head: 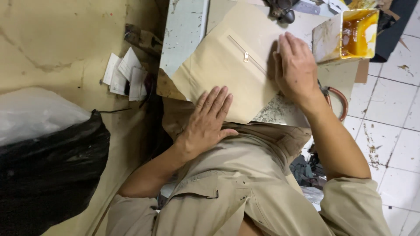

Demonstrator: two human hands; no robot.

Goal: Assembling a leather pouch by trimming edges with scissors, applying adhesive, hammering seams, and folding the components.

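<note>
Our left hand (209, 118) and right hand (296, 67) press flat, fingers spread, on tan zippered fabric (227, 70); glue tub (348, 35) just beside.

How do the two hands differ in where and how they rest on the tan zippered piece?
The left hand lies on the near edge of the tan zippered piece, fingers spread slightly; the right hand lies on its far side, past the zipper, fingers together. The right hand sits next to the container of amber liquid; the left is well away from it. Both lie flat, palm down, grasping nothing.
</note>
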